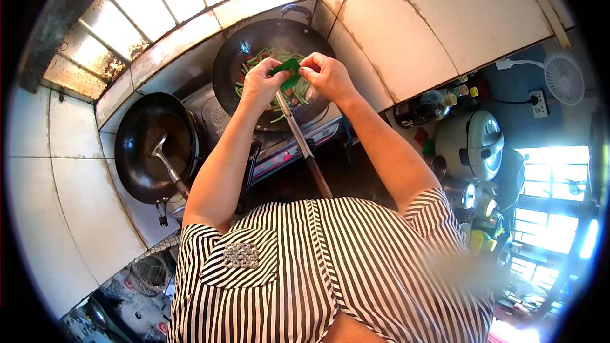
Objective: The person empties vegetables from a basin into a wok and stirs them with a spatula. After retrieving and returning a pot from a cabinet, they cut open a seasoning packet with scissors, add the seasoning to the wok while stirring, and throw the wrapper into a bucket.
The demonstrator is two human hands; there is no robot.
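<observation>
Over a dark wok (pixel 229 57) on the stove, my left hand (pixel 260 82) and my right hand (pixel 327 76) pinch a small green packet (pixel 287 73) between them. Its print and opening cannot be made out. Below it in the wok lie green beans (pixel 257 60) in strips, with some red pieces among them. A spatula (pixel 298 132) with a metal shaft and wooden handle leans out of the wok toward my body, passing beneath my hands, which do not hold it.
A second wok (pixel 136 146) with a ladle (pixel 166 164) in it stands at the left. Tiled walls (pixel 406 19) and a barred window (pixel 159 0) enclose the stove. Bottles (pixel 422 111), a rice cooker (pixel 467 146) and a small fan (pixel 564 79) are at the right.
</observation>
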